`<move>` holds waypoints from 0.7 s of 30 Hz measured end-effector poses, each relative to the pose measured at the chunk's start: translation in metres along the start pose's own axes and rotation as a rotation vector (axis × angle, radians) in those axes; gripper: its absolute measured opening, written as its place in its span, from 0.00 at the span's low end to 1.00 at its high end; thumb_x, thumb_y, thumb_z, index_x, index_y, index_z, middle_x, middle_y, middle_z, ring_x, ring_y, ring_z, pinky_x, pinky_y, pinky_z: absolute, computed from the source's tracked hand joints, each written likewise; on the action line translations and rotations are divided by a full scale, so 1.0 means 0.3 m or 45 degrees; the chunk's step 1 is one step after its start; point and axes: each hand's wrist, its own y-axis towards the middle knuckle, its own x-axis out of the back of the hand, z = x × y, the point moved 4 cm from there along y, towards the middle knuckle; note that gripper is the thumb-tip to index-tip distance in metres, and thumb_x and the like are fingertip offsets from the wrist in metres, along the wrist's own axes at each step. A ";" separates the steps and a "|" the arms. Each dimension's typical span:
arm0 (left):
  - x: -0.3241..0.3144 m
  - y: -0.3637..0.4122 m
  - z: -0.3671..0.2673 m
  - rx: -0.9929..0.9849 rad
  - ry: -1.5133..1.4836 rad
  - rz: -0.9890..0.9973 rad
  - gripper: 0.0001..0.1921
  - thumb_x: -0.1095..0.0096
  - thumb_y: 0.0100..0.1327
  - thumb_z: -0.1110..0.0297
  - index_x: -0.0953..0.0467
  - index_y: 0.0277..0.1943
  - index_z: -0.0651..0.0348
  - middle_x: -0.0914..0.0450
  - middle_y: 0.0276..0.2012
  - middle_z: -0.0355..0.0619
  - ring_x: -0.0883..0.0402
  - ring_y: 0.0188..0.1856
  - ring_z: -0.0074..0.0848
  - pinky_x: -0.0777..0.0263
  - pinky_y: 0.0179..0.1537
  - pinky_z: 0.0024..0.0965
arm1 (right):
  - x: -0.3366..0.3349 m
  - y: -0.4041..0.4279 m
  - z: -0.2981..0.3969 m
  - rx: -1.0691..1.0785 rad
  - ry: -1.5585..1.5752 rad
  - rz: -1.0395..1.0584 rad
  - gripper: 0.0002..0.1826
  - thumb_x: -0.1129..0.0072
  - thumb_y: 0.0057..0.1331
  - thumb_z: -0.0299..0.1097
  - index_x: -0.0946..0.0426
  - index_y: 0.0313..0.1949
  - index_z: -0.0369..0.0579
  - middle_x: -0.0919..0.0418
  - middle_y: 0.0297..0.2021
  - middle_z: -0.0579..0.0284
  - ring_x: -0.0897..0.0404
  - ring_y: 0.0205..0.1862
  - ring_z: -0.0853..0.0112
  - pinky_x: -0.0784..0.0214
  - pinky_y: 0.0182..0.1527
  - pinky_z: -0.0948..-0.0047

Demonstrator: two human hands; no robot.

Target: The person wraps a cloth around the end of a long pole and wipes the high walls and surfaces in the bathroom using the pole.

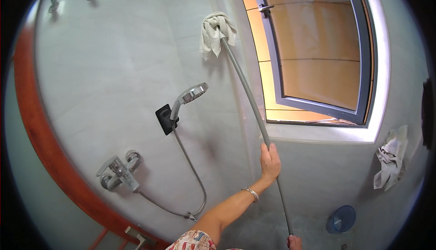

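A long grey pole (pixel 248 93) runs from the lower edge up to the wall left of the window. A light cloth (pixel 218 32) is wrapped and knotted around its top end and rests at the tiled wall. My left hand (pixel 270 161), with bracelets at the wrist, grips the pole around its middle. Lower down, at the bottom edge, my right hand (pixel 294 242) is closed around the pole's lower part, partly cut off by the frame.
A chrome hand shower (pixel 192 93) sits in a black wall holder, its hose running to a mixer tap (pixel 119 171). An open window (pixel 316 45) is at right. Beyond are a hanging cloth (pixel 391 158), a blue bucket (pixel 342 219) and a red-brown door frame (pixel 44 113).
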 end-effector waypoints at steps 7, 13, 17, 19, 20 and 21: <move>0.021 0.319 -0.180 -0.242 0.138 -0.213 0.15 0.63 0.66 0.61 0.42 0.35 0.67 0.33 0.21 0.58 0.32 0.25 0.44 0.39 0.28 0.42 | 0.249 0.149 0.401 0.357 0.277 -0.291 0.19 0.61 0.62 0.41 0.34 0.18 0.42 0.33 0.13 0.54 0.33 0.17 0.65 0.41 0.23 0.66; 0.142 0.562 -0.240 -0.136 0.096 -0.237 0.17 0.64 0.66 0.57 0.40 0.35 0.68 0.32 0.22 0.56 0.31 0.25 0.40 0.37 0.30 0.41 | 0.368 0.248 0.660 0.422 0.751 -0.128 0.13 0.55 0.60 0.36 0.28 0.32 0.39 0.34 0.15 0.66 0.37 0.17 0.80 0.45 0.19 0.79; 0.142 0.496 -0.145 0.144 -0.085 -0.051 0.18 0.64 0.65 0.53 0.39 0.37 0.62 0.35 0.19 0.40 0.35 0.19 0.23 0.38 0.23 0.26 | 0.391 0.300 0.786 0.416 0.734 -0.109 0.15 0.56 0.61 0.37 0.27 0.40 0.38 0.35 0.15 0.68 0.38 0.18 0.82 0.45 0.20 0.81; 0.127 0.413 -0.087 0.128 0.041 0.072 0.19 0.65 0.66 0.51 0.38 0.40 0.62 0.33 0.20 0.39 0.33 0.24 0.21 0.38 0.27 0.24 | 0.391 0.340 0.819 0.445 0.727 -0.063 0.15 0.56 0.62 0.37 0.27 0.41 0.39 0.35 0.15 0.68 0.38 0.18 0.82 0.45 0.20 0.81; 0.097 0.360 -0.060 0.144 0.077 0.138 0.20 0.67 0.66 0.51 0.38 0.42 0.62 0.32 0.20 0.39 0.32 0.27 0.20 0.37 0.30 0.24 | 0.403 0.369 0.818 0.464 0.727 -0.084 0.15 0.56 0.62 0.37 0.27 0.41 0.39 0.35 0.15 0.68 0.38 0.18 0.82 0.45 0.20 0.81; 0.079 0.314 -0.039 0.099 0.055 0.196 0.20 0.68 0.67 0.51 0.38 0.44 0.62 0.30 0.23 0.40 0.32 0.30 0.20 0.37 0.33 0.24 | 0.413 0.387 0.823 0.492 0.728 -0.090 0.15 0.56 0.62 0.37 0.27 0.41 0.39 0.36 0.16 0.69 0.38 0.18 0.82 0.45 0.20 0.81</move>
